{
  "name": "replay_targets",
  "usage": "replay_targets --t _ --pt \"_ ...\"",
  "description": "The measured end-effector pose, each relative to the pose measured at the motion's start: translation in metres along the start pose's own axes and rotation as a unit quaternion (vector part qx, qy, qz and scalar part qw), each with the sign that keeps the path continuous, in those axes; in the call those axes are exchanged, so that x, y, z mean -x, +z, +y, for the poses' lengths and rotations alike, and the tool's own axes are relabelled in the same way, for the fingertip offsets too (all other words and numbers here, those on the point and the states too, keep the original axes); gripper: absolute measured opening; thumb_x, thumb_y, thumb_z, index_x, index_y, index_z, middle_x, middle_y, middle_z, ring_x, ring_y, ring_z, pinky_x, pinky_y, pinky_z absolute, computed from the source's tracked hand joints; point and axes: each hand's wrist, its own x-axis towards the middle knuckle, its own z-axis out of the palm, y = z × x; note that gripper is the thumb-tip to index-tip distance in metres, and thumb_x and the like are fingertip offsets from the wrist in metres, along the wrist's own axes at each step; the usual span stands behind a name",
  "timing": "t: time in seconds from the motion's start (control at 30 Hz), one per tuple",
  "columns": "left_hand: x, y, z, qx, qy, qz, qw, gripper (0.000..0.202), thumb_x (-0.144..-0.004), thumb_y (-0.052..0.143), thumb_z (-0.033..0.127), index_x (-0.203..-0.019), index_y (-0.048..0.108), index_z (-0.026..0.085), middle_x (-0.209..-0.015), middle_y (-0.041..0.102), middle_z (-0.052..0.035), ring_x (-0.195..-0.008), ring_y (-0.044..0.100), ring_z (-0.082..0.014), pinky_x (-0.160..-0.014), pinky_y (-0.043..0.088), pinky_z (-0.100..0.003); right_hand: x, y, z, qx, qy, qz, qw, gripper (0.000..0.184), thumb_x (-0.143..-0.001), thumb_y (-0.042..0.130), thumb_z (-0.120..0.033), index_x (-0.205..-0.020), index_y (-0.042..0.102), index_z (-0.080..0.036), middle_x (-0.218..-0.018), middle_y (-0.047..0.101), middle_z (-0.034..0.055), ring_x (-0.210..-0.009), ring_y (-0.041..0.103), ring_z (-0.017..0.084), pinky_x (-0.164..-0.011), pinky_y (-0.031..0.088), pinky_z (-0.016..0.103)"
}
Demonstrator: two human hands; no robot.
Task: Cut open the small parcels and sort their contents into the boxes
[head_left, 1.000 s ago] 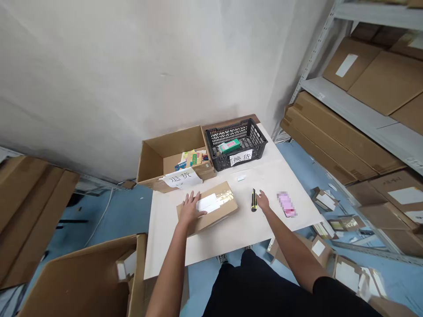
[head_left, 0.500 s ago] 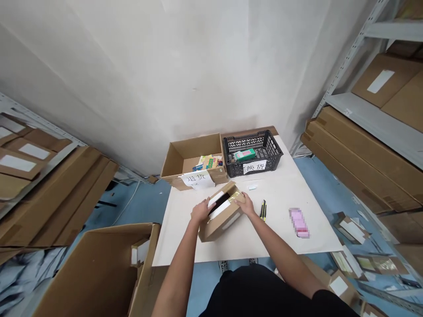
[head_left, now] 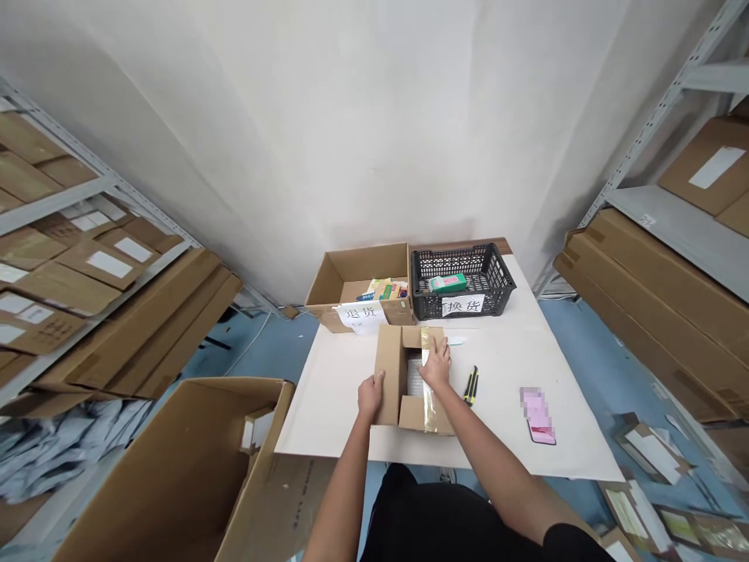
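A small cardboard parcel lies in the middle of the white table with its flaps spread open. My left hand grips the parcel's left flap near the front edge. My right hand holds the right flap, fingers curled over its edge, with white paper showing inside the box below it. A black and yellow utility knife lies on the table just right of my right hand.
An open carton with small product boxes and a black plastic crate, both labelled, stand at the table's back. A pink phone lies at right. A large empty carton stands at lower left. Shelves of cartons flank both sides.
My right hand left the knife and came to the parcel. Both hands pulled the flaps open, and the parcel turned to face me. The camera view swung left.
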Motion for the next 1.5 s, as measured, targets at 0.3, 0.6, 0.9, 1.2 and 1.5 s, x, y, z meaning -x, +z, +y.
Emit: replay_targets --t 0.3,0.6,0.9,1.2,1.5 --pt "-0.001 -0.004 0.013 -0.065 0.020 0.038 0.997 0.047 -0.099 0.047 0.037 -0.140 0.061 0.018 -0.138 0.066 -0.0174 -0.124 0.064 -0.0298 -0.096 0.051 -0.039 -0.016 -0.093 0.034 -0.358 0.101 -0.082 0.925 0.087 -0.072 0.054 -0.027 -0.157 0.038 -0.020 -0.122 0.073 0.0106 -0.102 0.071 0.029 -0.081 0.057 0.033" --pt "0.036 0.041 0.067 -0.161 0.239 -0.109 0.951 0.048 -0.100 0.040 0.044 -0.100 0.083 0.023 -0.125 0.076 -0.0122 -0.158 0.021 -0.0336 -0.126 0.014 -0.061 0.019 -0.115 0.068 0.034 -0.010 0.049 0.998 0.055 -0.091 0.054 -0.030 -0.146 0.056 -0.023 -0.157 0.046 0.0129 -0.148 0.038 0.031 -0.121 0.034 0.047" --pt "0.039 0.004 0.009 -0.119 0.301 -0.295 0.899 0.049 -0.071 0.079 0.068 -0.104 0.082 0.033 -0.160 0.048 -0.0069 -0.160 0.010 -0.0352 -0.126 0.009 -0.066 0.040 -0.067 0.070 0.013 -0.008 -0.135 0.991 0.086 -0.083 0.056 -0.027 -0.164 0.028 -0.026 -0.168 0.033 0.0069 -0.154 0.031 0.027 -0.124 0.026 0.050" --pt "0.071 0.026 -0.024 -0.147 0.272 -0.048 0.950 0.044 -0.073 0.087 0.051 -0.110 0.080 0.029 -0.172 0.024 -0.0031 -0.160 0.007 -0.0413 -0.127 0.018 -0.063 0.006 -0.009 0.039 -0.228 -0.041 -0.186 0.955 0.093 -0.071 0.049 -0.019 -0.163 0.033 -0.020 -0.158 0.051 0.0066 -0.143 0.049 0.022 -0.117 0.040 0.037" --pt "0.057 -0.010 -0.060 -0.232 0.209 -0.033 0.949 0.012 -0.081 0.077 0.020 -0.089 0.082 0.027 -0.168 0.034 -0.0021 -0.160 0.010 -0.0391 -0.126 0.024 -0.065 0.003 0.044 -0.034 0.133 -0.274 -0.125 0.944 0.062 -0.084 0.050 -0.004 -0.144 0.059 -0.016 -0.156 0.049 0.0153 -0.155 0.027 0.027 -0.129 0.012 0.050"
